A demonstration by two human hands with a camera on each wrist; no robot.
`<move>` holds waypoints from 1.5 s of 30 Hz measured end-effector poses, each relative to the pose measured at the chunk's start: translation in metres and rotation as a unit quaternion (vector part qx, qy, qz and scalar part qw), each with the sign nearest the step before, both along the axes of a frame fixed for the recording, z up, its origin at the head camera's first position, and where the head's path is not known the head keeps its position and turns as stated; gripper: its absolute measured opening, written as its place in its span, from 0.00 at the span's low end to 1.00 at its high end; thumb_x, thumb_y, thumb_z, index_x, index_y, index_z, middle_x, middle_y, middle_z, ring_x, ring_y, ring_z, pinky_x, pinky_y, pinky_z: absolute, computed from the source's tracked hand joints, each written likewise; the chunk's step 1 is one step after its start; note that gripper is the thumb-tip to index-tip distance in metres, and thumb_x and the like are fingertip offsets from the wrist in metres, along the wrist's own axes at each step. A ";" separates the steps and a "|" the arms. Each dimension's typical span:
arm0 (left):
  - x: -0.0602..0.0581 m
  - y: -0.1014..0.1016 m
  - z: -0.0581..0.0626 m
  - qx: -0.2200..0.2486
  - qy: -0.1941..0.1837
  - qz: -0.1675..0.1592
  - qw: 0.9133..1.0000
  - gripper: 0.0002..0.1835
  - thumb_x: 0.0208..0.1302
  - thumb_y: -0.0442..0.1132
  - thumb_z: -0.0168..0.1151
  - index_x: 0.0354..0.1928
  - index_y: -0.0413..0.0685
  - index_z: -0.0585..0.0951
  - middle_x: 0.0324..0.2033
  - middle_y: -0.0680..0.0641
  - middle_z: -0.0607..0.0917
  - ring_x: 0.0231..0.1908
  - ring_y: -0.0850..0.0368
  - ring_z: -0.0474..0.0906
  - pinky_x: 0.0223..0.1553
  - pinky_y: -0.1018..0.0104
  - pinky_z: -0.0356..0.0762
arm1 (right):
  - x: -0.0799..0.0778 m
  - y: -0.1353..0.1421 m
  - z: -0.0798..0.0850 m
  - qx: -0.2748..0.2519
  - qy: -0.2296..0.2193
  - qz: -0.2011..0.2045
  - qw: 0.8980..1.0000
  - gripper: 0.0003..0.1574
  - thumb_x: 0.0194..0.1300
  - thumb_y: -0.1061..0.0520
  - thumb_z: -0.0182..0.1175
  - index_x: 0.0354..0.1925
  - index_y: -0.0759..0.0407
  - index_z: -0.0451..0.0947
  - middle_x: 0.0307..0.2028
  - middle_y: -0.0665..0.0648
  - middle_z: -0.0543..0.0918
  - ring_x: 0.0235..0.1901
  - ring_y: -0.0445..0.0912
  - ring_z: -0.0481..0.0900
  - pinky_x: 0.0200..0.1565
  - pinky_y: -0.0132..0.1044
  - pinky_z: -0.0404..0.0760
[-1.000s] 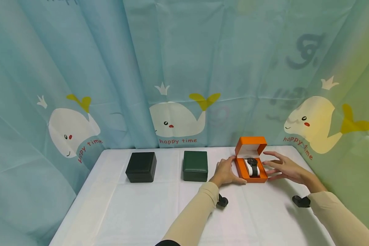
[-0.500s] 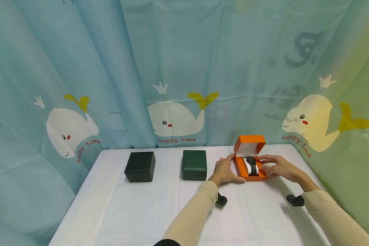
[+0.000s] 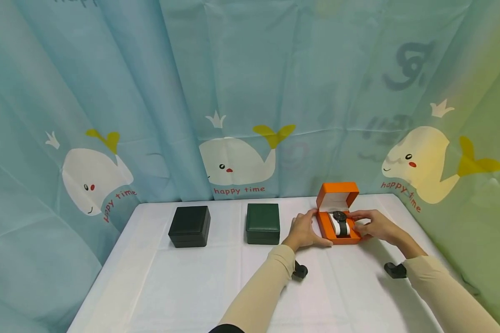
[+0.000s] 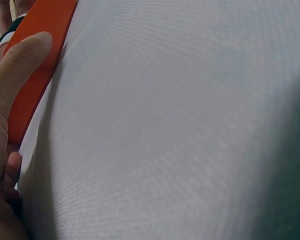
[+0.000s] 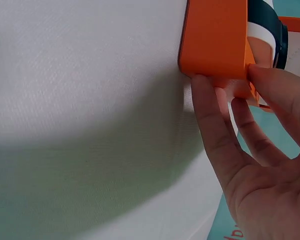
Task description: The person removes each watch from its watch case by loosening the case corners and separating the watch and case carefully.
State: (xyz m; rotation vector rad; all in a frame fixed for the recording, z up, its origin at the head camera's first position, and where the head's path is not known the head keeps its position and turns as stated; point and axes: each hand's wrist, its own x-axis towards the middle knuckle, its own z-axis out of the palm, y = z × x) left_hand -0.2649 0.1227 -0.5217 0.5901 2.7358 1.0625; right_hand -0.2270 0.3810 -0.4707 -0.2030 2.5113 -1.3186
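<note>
Our left hand (image 3: 303,231) clamps an orange, square, hinged-open box (image 3: 345,241) lying between both hands; our right hand (image 3: 377,226) touches its opposite wall, fingers relaxed. Inside, a black round-faced wristwatch (image 3: 339,216). We judge this steadying; the next move calls for firm left support.

A pale blue curtain (image 3: 333,69) hangs in folds behind the bench (image 3: 121,259) and along both sides, turning yellow-green over on the right. Three white whales (image 3: 241,164) are printed across it, each with a yellow tail (image 3: 273,135), a little crown (image 3: 215,120) above and red lettering (image 3: 239,190), "happy time". Higher up on the right there's a dark squiggle (image 3: 411,68). A creased white cloth (image 3: 200,286) covers the bench, with soft shadow (image 3: 402,293) towards its right edge.
</note>
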 end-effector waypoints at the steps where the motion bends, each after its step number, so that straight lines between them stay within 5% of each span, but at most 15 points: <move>1: 0.000 0.000 0.000 0.001 -0.005 0.002 1.000 0.59 0.36 0.62 0.87 0.75 0.61 0.69 0.50 0.57 0.79 0.50 0.60 0.70 0.52 0.67 0.74 | 0.000 0.000 0.000 0.004 0.001 -0.001 1.000 0.32 0.71 0.64 0.62 0.68 0.74 0.69 0.63 0.81 0.70 0.47 0.56 0.81 0.40 0.46 0.89; 26: -0.002 0.001 -0.001 0.003 -0.004 0.002 1.000 0.59 0.37 0.63 0.86 0.74 0.60 0.69 0.50 0.57 0.80 0.49 0.60 0.69 0.51 0.68 0.74 | -0.001 0.001 0.000 0.020 0.001 -0.009 1.000 0.34 0.70 0.63 0.64 0.70 0.72 0.68 0.62 0.81 0.72 0.47 0.57 0.81 0.42 0.43 0.88; 39: -0.001 0.003 0.006 -0.064 0.011 -0.027 0.998 0.64 0.42 0.67 0.82 0.80 0.56 0.61 0.70 0.56 0.72 0.62 0.58 0.69 0.65 0.66 0.68 | -0.002 0.002 -0.004 0.013 -0.001 -0.022 1.000 0.33 0.70 0.64 0.64 0.69 0.72 0.69 0.61 0.82 0.72 0.45 0.54 0.82 0.41 0.42 0.88; 45: 0.003 -0.003 0.015 -0.032 -0.001 -0.054 0.998 0.62 0.46 0.63 0.82 0.80 0.53 0.59 0.75 0.54 0.66 0.73 0.54 0.63 0.74 0.58 0.58 | 0.001 0.000 -0.004 0.017 -0.001 -0.025 1.000 0.32 0.70 0.64 0.64 0.69 0.72 0.70 0.61 0.81 0.72 0.45 0.53 0.82 0.41 0.42 0.88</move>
